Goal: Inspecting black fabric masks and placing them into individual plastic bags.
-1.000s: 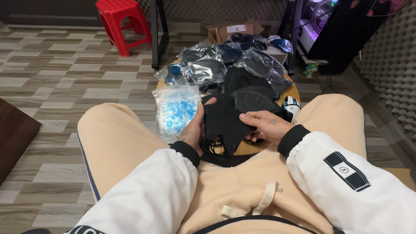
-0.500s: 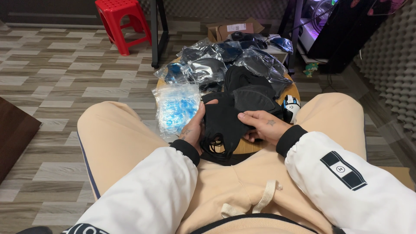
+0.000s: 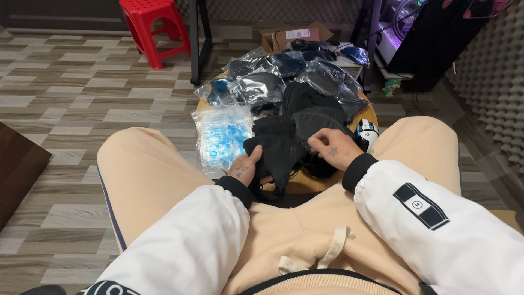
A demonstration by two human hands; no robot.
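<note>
I sit with my knees apart in beige trousers, looking down at a small round wooden table (image 3: 327,184) between my legs. My left hand (image 3: 246,168) grips the left edge of a black face mask (image 3: 275,153) with thumb on top. My right hand (image 3: 334,148) pinches the same mask's right side, fingers curled over the dark fabric. More black masks (image 3: 305,106) are heaped just beyond my hands. A clear bag of blue items (image 3: 222,134) lies left of the mask, close to my left hand.
Several clear plastic bags with dark contents (image 3: 284,74) cover the table's far side. A white and black mouse-like object (image 3: 365,133) sits at the right edge. Beyond stand a red plastic stool (image 3: 154,27), a cardboard box (image 3: 292,37), black desk legs (image 3: 195,38) and foam wall panels (image 3: 494,71).
Both hands have shifted slightly on the black mask, working the fabric; the mask sits a little flatter between them. Nothing else has moved.
</note>
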